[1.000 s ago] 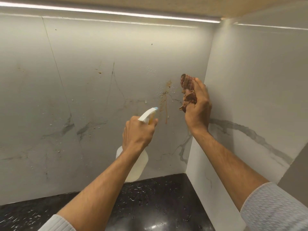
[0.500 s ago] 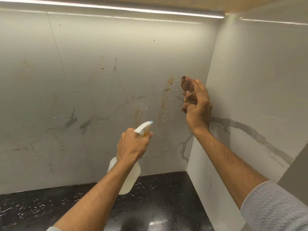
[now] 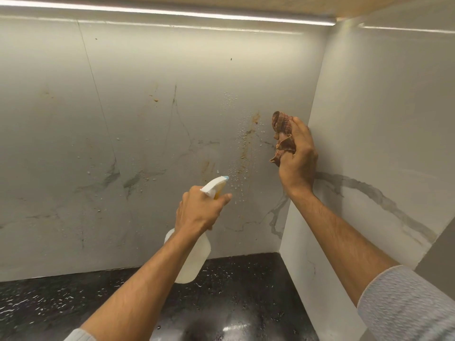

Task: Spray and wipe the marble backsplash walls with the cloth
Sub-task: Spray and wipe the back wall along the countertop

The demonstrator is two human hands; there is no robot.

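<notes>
My left hand (image 3: pixel 199 210) grips a white spray bottle (image 3: pixel 194 259) by its trigger head, nozzle (image 3: pixel 225 178) aimed at the rear marble backsplash wall (image 3: pixel 123 119). Brown streaks and droplets (image 3: pixel 246 148) run down that wall just beyond the nozzle. My right hand (image 3: pixel 298 158) holds a crumpled brown cloth (image 3: pixel 282 136) up in the corner, close to where the rear wall meets the right marble side wall (image 3: pixel 381 119). The cloth sits right of the stain, apart from it.
A glossy black countertop (image 3: pixel 234 291), speckled with droplets, lies below the walls. An LED light strip (image 3: pixel 172 12) runs along the underside of the cabinet above. Grey veins cross both walls.
My left hand dropped the spray bottle lower, away from the stain, then held roughly there. More of the brown streaks now show. My right hand and the cloth stayed in the corner.
</notes>
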